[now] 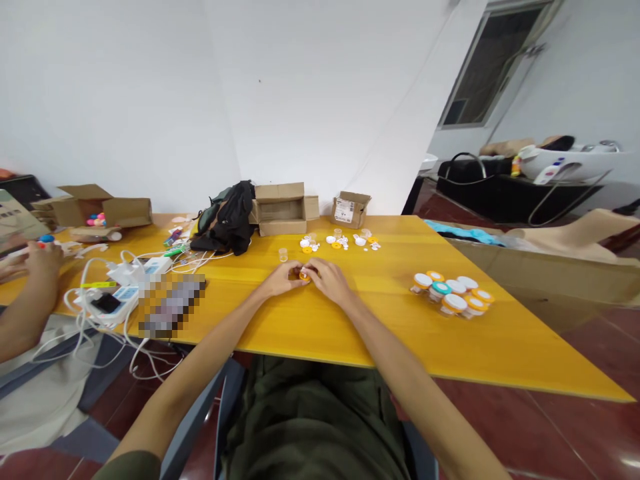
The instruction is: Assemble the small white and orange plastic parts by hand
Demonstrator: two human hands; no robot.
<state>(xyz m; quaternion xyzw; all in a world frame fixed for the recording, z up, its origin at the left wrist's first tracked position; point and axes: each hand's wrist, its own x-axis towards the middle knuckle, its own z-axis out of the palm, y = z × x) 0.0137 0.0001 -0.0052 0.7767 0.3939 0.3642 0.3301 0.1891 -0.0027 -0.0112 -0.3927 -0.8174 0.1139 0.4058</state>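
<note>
Orange-and-white round plastic cap (304, 275) is held in the head view between the two bare hands, just above or on the tabletop (310, 330); which of the two cannot be told. Its left side is grasped by the thumb and fingers of the left hand (285, 279), and its right side and top are covered by the curled fingers of the right hand (327, 279). Part of the cap is hidden by the fingers.

A small clear plastic cup (283, 255) is set upright near the left hand, on its far side. Beyond the hands, white and orange small plastic parts (336, 245) are laid out in three loose clusters, with clear cups among them. Behind these, an open brown cardboard box (281, 217) and a smaller cardboard box with a white label (351, 210) are placed near the wall, and a black fabric bag (233, 217) is heaped beside the larger one.

Well to the right, clear jars with white, orange and teal lids (454, 297) are grouped close together. To the left, white power strips (123, 293) are tangled in white cables, and a pixelated flat object (173, 305) is seen beside them. At the far left, another person's hand (43, 263) is partly visible.
</note>
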